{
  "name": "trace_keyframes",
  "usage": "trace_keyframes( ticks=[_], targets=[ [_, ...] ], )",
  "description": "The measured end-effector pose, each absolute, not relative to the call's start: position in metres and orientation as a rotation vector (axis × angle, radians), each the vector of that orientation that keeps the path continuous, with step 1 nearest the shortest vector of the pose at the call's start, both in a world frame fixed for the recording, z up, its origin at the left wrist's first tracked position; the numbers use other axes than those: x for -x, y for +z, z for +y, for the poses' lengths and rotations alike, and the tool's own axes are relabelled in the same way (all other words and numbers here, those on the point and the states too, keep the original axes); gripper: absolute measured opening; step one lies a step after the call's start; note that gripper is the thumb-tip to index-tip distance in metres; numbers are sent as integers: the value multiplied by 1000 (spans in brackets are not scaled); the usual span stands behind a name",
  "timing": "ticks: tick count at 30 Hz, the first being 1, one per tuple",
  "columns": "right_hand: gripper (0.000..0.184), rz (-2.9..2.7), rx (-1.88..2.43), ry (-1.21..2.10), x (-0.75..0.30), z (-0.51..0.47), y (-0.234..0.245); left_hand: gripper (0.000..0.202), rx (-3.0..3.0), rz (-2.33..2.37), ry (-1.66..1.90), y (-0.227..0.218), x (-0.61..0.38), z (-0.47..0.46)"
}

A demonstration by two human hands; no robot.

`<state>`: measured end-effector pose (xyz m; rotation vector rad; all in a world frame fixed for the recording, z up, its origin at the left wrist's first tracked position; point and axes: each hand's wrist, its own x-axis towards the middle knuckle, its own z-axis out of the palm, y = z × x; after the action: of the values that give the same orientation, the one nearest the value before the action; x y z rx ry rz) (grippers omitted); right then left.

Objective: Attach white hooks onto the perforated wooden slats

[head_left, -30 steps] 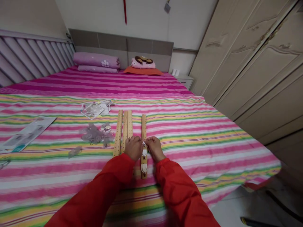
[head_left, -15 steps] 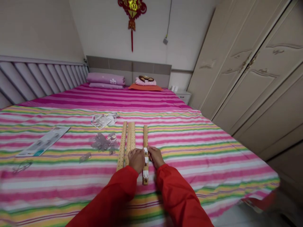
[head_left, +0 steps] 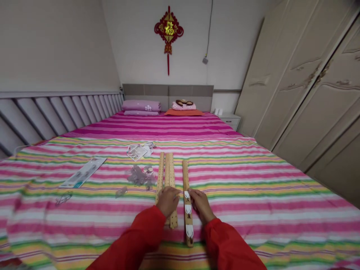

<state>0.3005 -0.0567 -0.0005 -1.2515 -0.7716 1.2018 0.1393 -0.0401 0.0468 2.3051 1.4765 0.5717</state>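
Note:
A narrow wooden strip (head_left: 185,176) lies lengthwise on the striped sheet, with three white hooks (head_left: 188,209) set in a row along its near half. My right hand (head_left: 201,204) is at the strip's right side, thumb and finger pinched on the farthest white hook. Just left of the strip, apart from it, my left hand (head_left: 168,201) has its fingers drawn together; whatever is between them is too small to make out. Under and beside this hand lie several wooden strips with rows of holes (head_left: 170,168), partly hidden by it.
Left of the strips lies a heap of clear plastic bits (head_left: 139,176), with small packets (head_left: 137,151) behind it. A long flat package (head_left: 84,172) is farther left, near a thin tangled item (head_left: 64,197). Folded bedding (head_left: 142,105) sits at the headboard. A wardrobe (head_left: 298,82) stands right.
The view has tilted up and shifted left, so things sit lower and farther right. My left hand has come away from the hooked strip; my right hand stays at the farthest hook.

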Motion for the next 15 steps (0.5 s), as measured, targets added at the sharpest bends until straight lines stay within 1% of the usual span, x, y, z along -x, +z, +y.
trace_keyframes(
  ticks=[4,6,8,11,15],
  targets=[
    [35,-750,1234,1228,-301,-56,2,34,-2236,1665,686,73,-92,18],
    [36,-756,1228,1223,-301,-55,2,34,-2236,1832,604,86,-73,43],
    [37,-762,1222,1212,-301,-55,1,30,-2218,1932,554,95,-62,60],
    [39,-753,1214,1212,-302,-54,-1,22,-2212,2012,453,100,-55,73],
    [41,-744,1205,1234,-303,-53,-4,17,-2239,2054,333,94,-53,79]
  ],
)
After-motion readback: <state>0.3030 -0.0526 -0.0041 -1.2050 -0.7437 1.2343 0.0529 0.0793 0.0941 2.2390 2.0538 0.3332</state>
